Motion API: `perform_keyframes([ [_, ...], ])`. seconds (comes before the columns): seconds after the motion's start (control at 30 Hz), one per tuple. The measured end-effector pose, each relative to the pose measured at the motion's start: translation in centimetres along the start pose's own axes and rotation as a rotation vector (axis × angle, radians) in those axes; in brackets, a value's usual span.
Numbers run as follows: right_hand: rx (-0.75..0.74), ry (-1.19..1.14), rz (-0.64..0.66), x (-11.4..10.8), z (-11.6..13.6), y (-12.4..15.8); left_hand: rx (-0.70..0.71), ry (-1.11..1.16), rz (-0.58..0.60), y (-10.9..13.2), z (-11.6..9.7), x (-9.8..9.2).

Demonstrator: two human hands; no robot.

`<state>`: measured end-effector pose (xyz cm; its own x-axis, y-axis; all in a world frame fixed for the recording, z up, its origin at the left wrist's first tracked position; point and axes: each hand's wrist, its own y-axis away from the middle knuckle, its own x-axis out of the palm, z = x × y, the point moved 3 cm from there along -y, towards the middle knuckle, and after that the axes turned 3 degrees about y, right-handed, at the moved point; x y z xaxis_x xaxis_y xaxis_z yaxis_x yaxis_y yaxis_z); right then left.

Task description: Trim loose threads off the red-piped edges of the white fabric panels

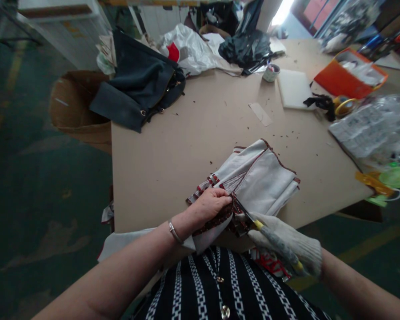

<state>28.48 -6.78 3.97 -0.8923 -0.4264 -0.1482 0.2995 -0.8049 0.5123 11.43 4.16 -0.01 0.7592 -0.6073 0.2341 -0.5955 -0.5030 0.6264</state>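
Observation:
A folded cream cloth piece with red patterned trim (263, 178) lies at the near edge of the brown table (193, 133). My left hand (211, 204), bare with a metal bracelet on the wrist, is closed on the cloth's trimmed edge. My right hand (288, 246) wears a white knit glove and grips a thin tool with a yellow-and-grey handle (273, 240). The tool's dark metal tip (243, 211) touches the trim right beside my left fingers.
A dark bag (140, 84) hangs over the far left corner above a cardboard box (73, 106). White and black plastic bags (220, 49), a small cup (271, 72), a white board (293, 89), an orange box (350, 73) and packets in clear plastic (373, 124) crowd the back and right.

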Motion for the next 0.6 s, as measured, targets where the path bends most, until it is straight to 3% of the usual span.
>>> perform_keyframes([
  [0.23, 0.073, 0.131, -0.035, 0.2, -0.5, -1.2, 0.012, 0.0, 0.011, -0.1, 0.6, 0.1],
  [0.5, 0.004, -0.037, -0.061, 1.0, 1.0, -1.0, 0.027, -0.007, 0.028, 0.2, 0.3, 0.1],
  [0.6, 0.029, -0.045, -0.167, 0.5, 1.3, -1.1, 0.087, -0.102, 0.032, 0.8, -0.7, 0.4],
])
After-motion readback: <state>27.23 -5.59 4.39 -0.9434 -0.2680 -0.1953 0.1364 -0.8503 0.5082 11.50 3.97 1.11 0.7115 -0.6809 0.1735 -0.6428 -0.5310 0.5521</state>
